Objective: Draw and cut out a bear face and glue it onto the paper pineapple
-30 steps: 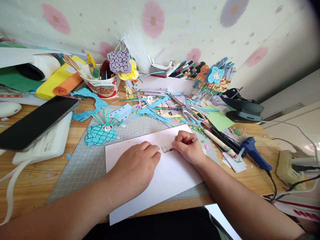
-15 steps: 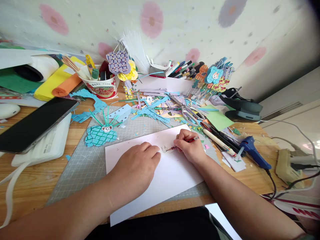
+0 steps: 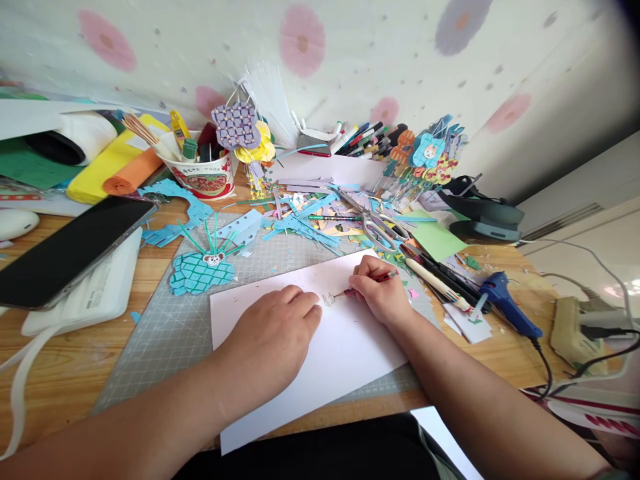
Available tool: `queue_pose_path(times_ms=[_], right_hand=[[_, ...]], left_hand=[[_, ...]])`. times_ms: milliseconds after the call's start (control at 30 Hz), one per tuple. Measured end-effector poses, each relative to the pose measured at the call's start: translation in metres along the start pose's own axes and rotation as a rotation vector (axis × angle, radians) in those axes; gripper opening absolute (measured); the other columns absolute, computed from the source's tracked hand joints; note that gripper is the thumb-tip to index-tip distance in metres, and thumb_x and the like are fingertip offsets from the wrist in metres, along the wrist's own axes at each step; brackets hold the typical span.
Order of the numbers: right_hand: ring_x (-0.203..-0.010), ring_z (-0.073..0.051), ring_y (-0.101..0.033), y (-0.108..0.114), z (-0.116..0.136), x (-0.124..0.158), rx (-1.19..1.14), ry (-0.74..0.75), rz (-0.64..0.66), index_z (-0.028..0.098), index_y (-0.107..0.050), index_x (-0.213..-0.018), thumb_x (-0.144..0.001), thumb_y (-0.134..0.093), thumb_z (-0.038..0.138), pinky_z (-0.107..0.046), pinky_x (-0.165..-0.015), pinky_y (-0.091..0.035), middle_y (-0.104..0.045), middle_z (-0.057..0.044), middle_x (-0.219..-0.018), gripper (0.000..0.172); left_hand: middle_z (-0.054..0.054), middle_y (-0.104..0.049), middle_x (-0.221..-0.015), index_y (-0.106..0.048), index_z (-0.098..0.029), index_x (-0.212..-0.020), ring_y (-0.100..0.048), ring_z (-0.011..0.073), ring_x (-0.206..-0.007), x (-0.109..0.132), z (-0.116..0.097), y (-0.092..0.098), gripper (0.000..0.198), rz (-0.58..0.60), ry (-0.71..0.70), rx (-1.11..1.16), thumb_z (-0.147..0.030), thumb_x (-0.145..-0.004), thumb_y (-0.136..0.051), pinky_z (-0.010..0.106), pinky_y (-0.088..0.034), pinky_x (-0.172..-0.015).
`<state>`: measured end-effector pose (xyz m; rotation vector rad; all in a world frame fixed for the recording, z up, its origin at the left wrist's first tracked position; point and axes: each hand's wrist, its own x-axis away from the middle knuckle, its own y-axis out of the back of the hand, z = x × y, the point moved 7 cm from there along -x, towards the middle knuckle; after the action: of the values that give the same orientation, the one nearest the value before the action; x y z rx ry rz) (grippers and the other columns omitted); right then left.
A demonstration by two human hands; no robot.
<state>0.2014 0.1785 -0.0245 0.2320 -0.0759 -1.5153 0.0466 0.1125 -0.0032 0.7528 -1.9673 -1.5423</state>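
Note:
A white sheet of paper lies at a slant on the grey cutting mat. My right hand pinches a red-and-black pencil, its tip at a small grey drawing on the sheet. Left of that drawing, my left hand rests palm down on the paper, its fingers together and slightly bent, holding nothing that shows. Beyond the paper's upper left edge sits a blue woven paper shape with green strips and a small animal face.
Scissors lie among cut paper scraps behind the sheet. On the right are a multicolour pen, a blue glue gun and a power strip. A phone and a paper tub stand left.
My right hand and the pencil tip have shifted very slightly up the drawing. My left hand stays where it was on the paper.

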Motion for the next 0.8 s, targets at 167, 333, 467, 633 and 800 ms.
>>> queue_pose_path(times_ms=[167, 333, 467, 633, 800], right_hand=[[-0.043, -0.013, -0.046, -0.0014, 0.0013, 0.0004, 0.014, 0.003, 0.000, 0.024, -0.043, -0.050, -0.067, -0.061, 0.019, -0.028, -0.048, -0.036, -0.049, 0.006, -0.043, 0.025], [-0.044, -0.013, -0.046, -0.0026, 0.0018, 0.0007, 0.020, -0.002, 0.015, 0.024, -0.044, -0.050, -0.067, -0.061, 0.019, -0.027, -0.048, -0.037, -0.051, 0.006, -0.043, 0.025], [-0.044, -0.013, -0.047, -0.0021, 0.0000, 0.0005, 0.005, -0.002, 0.002, 0.024, -0.044, -0.051, -0.067, -0.061, 0.020, -0.027, -0.047, -0.037, -0.051, 0.006, -0.043, 0.025], [-0.044, -0.014, -0.050, -0.0005, -0.0031, 0.0001, 0.031, -0.010, -0.030, 0.024, -0.044, -0.052, -0.068, -0.062, 0.020, -0.027, -0.047, -0.037, -0.051, 0.006, -0.045, 0.025], [-0.044, -0.014, -0.050, -0.0013, -0.0006, 0.0006, 0.063, -0.005, -0.029, 0.024, -0.045, -0.053, -0.070, -0.063, 0.021, -0.027, -0.046, -0.037, -0.052, 0.005, -0.046, 0.025]], left_hand=[[0.013, -0.065, -0.121, -0.066, -0.011, -0.117, -0.056, 0.0300, -0.113, -0.0002, -0.0005, 0.0005, 0.038, -0.007, -0.002, -0.007, -0.003, -0.089, -0.042, 0.048, -0.049, -0.098], [0.013, -0.064, -0.123, -0.066, -0.011, -0.116, -0.056, 0.0307, -0.114, -0.0005, -0.0006, 0.0007, 0.038, -0.010, -0.001, -0.020, -0.003, -0.088, -0.043, 0.048, -0.049, -0.098], [0.013, -0.065, -0.121, -0.066, -0.011, -0.117, -0.056, 0.0303, -0.113, -0.0013, -0.0011, 0.0020, 0.038, -0.005, 0.004, -0.009, -0.003, -0.088, -0.043, 0.048, -0.049, -0.098], [0.013, -0.065, -0.120, -0.066, -0.010, -0.117, -0.056, 0.0309, -0.113, -0.0036, -0.0002, 0.0002, 0.038, 0.003, 0.010, 0.001, -0.003, -0.089, -0.042, 0.050, -0.049, -0.098], [0.013, -0.066, -0.118, -0.066, -0.011, -0.117, -0.057, 0.0302, -0.111, -0.0021, 0.0013, -0.0004, 0.037, -0.003, 0.012, 0.004, -0.003, -0.089, -0.042, 0.049, -0.049, -0.097]])
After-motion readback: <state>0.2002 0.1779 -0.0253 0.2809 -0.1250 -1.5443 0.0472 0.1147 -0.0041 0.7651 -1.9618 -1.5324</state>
